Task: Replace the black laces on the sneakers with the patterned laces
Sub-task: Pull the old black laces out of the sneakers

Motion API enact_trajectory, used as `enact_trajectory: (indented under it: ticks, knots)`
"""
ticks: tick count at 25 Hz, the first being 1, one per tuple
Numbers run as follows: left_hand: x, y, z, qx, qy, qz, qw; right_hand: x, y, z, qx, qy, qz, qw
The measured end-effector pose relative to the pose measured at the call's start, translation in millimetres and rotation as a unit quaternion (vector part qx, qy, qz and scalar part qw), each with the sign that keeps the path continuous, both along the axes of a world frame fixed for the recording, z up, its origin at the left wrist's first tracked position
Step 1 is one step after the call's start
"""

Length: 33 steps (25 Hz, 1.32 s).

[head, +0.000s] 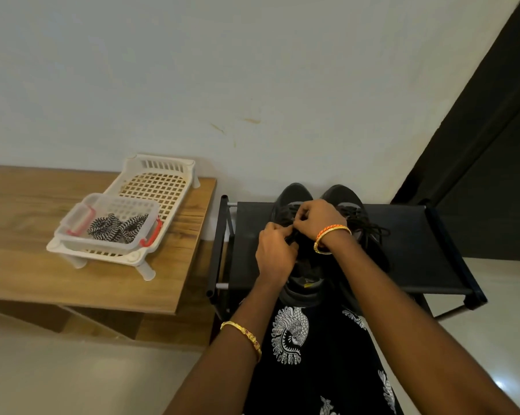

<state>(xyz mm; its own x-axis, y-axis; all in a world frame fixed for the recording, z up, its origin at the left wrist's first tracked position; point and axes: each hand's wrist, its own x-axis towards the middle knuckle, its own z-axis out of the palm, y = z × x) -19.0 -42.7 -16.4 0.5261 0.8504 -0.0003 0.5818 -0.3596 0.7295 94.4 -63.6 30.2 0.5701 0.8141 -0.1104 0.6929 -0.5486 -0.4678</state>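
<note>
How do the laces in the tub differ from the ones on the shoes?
The patterned laces are black-and-white zigzag; the black laces are plain. The patterned ones lie loose in the clear tub on the table, untouched; the black ones sit on the sneakers, worked by both hands.

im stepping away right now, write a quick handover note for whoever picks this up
Left hand and right hand: both pinching the black laces of the left sneaker, on the black rack.
Right sneaker beside it, black lace loose but still threaded.
Patterned laces lie untouched in the clear container, on the white tray on the wooden table.
Done: nothing visibly finished.
Left: pull both black laces out, thread in the patterned ones.
</note>
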Motion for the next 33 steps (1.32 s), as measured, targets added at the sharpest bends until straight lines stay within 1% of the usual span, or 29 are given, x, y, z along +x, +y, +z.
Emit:
enact_trajectory:
  ticks: [3, 4, 5, 6, 7, 8, 9, 10, 11, 13, 15, 18, 20, 21, 23, 26, 28, 29, 31, 33]
  knots:
    - [0.2, 0.6, -0.9, 0.006, 0.015, -0.003, 1.0, -3.8, 9.9, 0.6, -0.057, -0.038, -0.006, 0.998]
    - [0.1, 0.6, -0.8, 0.009, 0.019, -0.004, 1.0, -3.6, 12.0, 2.0, -0.056, -0.04, -0.015, 0.998]
    - [-0.5, 0.6, -0.2, 0.013, 0.023, -0.006, 1.0, -3.1, 12.9, 3.2, -0.033, -0.022, -0.031, 0.999]
    - [-0.8, 0.5, 0.0, 0.016, 0.027, -0.01, 0.999, -1.3, 12.8, 3.0, 0.001, 0.021, -0.055, 0.998]
    - [-0.8, 0.1, 0.8, 0.018, 0.033, -0.014, 0.999, 1.0, 11.7, 2.2, 0.041, 0.086, -0.084, 0.992]
    - [-0.5, -0.3, 1.6, 0.018, 0.039, -0.015, 0.999, 2.6, 9.6, 1.9, 0.084, 0.165, -0.116, 0.976]
    - [0.2, -0.4, 2.1, 0.016, 0.044, -0.015, 0.999, 3.5, 7.2, 2.1, 0.129, 0.245, -0.144, 0.95]
    - [0.7, -0.4, 1.9, 0.015, 0.048, -0.013, 0.999, 4.9, 5.2, 2.4, 0.17, 0.301, -0.163, 0.924]
    - [1.3, -0.2, 2.0, 0.014, 0.053, -0.012, 0.998, 6.3, 2.6, 3.5, 0.203, 0.331, -0.172, 0.905]
    - [2.3, -0.5, 2.0, 0.013, 0.057, -0.01, 0.998, 9.7, -2.0, 5.5, 0.235, 0.343, -0.183, 0.891]
    - [2.7, -0.6, 2.3, 0.013, 0.056, -0.009, 0.998, 16.5, -4.6, 3.4, 0.237, 0.331, -0.191, 0.893]
    - [3.2, -1.7, 2.4, 0.013, 0.06, -0.007, 0.998, 25.3, -8.5, 1.7, 0.224, 0.296, -0.201, 0.906]
    - [3.4, -1.8, 2.5, 0.015, 0.065, -0.007, 0.998, 28.7, -9.5, 9.2, 0.243, 0.272, -0.213, 0.907]
    - [3.4, -1.7, 2.6, 0.015, 0.067, -0.008, 0.998, 29.5, -10.1, 18.8, 0.27, 0.286, -0.217, 0.893]
    - [3.0, -1.7, 2.8, 0.019, 0.071, -0.012, 0.997, 30.7, -10.8, 49.4, 0.345, 0.336, -0.213, 0.85]
    - [2.8, -1.1, 3.1, 0.022, 0.072, -0.015, 0.997, 33.5, -15.0, 106.3, 0.454, 0.362, -0.187, 0.792]
    - [3.5, -0.3, 2.3, 0.024, 0.077, -0.015, 0.997, 31.5, -19.9, 136.7, 0.499, 0.4, -0.166, 0.751]
    - [3.6, -0.3, 3.3, 0.026, 0.081, -0.018, 0.996, 29.7, -21.3, 144.6, 0.507, 0.418, -0.159, 0.737]
    - [3.7, -0.2, 5.1, 0.031, 0.09, -0.025, 0.995, 24.6, -22.8, 146.3, 0.504, 0.425, -0.147, 0.738]
    - [2.0, 1.9, 6.4, 0.033, 0.095, -0.044, 0.994, 21.1, -23.4, 132.5, 0.472, 0.423, -0.135, 0.762]
